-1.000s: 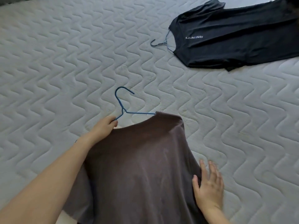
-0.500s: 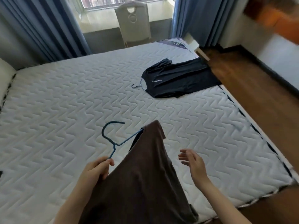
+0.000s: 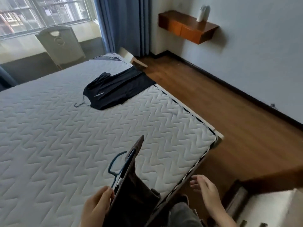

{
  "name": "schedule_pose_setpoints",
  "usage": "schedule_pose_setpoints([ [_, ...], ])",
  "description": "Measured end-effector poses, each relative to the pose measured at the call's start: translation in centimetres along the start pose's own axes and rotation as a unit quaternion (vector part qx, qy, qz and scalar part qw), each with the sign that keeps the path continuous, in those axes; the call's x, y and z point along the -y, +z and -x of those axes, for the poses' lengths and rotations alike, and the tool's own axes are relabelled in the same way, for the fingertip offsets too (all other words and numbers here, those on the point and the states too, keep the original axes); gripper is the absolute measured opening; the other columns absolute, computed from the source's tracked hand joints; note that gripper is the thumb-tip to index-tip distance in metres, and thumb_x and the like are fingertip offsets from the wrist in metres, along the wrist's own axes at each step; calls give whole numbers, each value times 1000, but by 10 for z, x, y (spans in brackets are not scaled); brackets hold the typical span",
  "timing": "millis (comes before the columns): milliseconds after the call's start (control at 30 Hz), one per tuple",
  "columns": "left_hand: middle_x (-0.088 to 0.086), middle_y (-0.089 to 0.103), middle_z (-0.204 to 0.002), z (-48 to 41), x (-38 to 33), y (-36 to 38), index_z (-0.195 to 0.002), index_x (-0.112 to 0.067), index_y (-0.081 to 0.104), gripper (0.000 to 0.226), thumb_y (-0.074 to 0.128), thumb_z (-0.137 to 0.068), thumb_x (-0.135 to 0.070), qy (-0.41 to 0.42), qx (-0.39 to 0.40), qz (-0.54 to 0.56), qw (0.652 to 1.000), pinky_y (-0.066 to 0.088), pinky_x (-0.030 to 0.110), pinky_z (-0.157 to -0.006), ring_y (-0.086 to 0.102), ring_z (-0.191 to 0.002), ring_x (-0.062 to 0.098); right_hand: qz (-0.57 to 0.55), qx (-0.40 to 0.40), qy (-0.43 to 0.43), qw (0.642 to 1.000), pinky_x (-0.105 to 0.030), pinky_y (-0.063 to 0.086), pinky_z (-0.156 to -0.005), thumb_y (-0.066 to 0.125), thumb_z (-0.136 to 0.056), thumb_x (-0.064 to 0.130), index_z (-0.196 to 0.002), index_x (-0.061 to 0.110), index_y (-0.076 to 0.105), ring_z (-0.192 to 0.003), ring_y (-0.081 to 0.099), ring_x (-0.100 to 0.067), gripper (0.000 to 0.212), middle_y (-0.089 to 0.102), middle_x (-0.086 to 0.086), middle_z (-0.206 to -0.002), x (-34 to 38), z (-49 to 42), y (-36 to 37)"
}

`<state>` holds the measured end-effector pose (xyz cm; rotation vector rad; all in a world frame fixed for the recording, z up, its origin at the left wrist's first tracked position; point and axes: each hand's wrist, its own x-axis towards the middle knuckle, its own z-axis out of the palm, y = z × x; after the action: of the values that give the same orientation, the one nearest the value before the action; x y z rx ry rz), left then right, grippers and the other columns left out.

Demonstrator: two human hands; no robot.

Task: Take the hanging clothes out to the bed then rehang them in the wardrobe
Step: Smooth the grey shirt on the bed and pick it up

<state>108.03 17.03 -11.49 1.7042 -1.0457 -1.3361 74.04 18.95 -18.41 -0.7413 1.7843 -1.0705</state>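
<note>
L hand [image 3: 96, 205] is closed in a pinch on the blue hanger [image 3: 117, 164], thumb and fingers clamped at the wire just below the hook, right beside the collar of the brown shirt [image 3: 131, 190]. The shirt hangs on that hanger, seen edge-on, lifted off the mattress [image 3: 57, 145]; its lower part drops out of view at the bottom edge, so the hem can't be seen. R hand [image 3: 205, 192] is empty, fingers loosely spread and half-curled, near the shirt's right side but apart from it, over the bed corner. Well beyond both hands, up and slightly left of the L hand, the black shirt [image 3: 114, 90] lies flat on the mattress with its own hanger hook [image 3: 80, 104] sticking out of the neck. Both forearms are cut off by the frame. Frame is a bit blurred; whether the L palm touches the fabric can't be told.
</note>
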Motion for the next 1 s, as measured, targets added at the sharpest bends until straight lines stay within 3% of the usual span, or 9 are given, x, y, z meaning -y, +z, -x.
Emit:
schedule_pose_setpoints([
  [67,5,30,-47,-15,-21,30,-60,-1,52,36,53,-95,-7,6,2,-14,1000,17,17,-41,26,-42,12,-22,-29,10,999,-32,53,-65,53,-91,47,-89,10,69,-84,68,-37,41,72,-9,-76,-4,-22,-36],
  [100,4,30,-46,-23,-34,47,-59,-3,52,36,53,-95,-7,14,9,-26,1000,17,17,-41,25,-42,11,-28,-43,12,999,-35,53,-68,51,-91,48,-90,10,70,-85,68,-38,42,72,-9,-77,-4,-34,-55],
  [167,4,31,-46,-37,-63,86,-58,-4,53,37,54,-95,-7,33,16,-29,999,16,15,-41,26,-42,11,-38,-69,12,997,-37,55,-69,52,-71,76,-90,13,70,-79,70,-28,68,73,-11,-80,-3,-61,-93],
  [233,8,31,-47,-49,-99,129,-61,3,52,35,53,-94,-5,40,8,8,999,16,12,-39,25,-39,11,-38,-107,12,993,-35,55,-68,52,-64,83,-89,12,70,-75,71,-24,77,73,-11,-79,-3,-88,-133],
  [333,10,30,-52,-69,-156,200,-59,2,52,37,52,-95,-6,83,25,32,996,11,19,-42,24,-39,12,-40,-127,25,991,-37,53,-69,47,-97,35,-90,10,69,-83,68,-37,34,72,-11,-76,5,-128,-192],
  [400,10,29,-55,-84,-188,250,-61,0,54,36,51,-95,-9,112,46,29,992,12,27,-49,24,-41,11,-40,-141,34,989,-38,53,-69,44,-100,21,-89,10,69,-81,68,-37,30,71,-14,-78,13,-154,-230],
  [633,9,24,-56,-149,-239,400,-67,-3,53,32,47,-95,-18,153,78,-21,985,17,24,-41,21,-47,14,-60,-156,63,984,-45,54,-80,41,-101,26,-98,9,68,-84,68,-30,31,70,-18,-88,30,-237,-319],
  [867,7,29,-53,-247,-248,535,-66,-3,53,28,49,-91,-15,78,68,-68,992,21,22,-42,26,-48,16,-77,-152,121,978,-43,54,-74,41,-101,25,-98,6,67,-84,67,-36,33,69,-23,-92,50,-361,-368],
  [1000,7,31,-53,-289,-272,589,-66,-5,54,27,49,-87,-20,34,72,-84,993,21,30,-54,29,-53,19,-93,-140,116,979,-40,55,-71,40,-102,24,-98,3,66,-83,67,-37,34,68,-24,-90,94,-433,-398],
])
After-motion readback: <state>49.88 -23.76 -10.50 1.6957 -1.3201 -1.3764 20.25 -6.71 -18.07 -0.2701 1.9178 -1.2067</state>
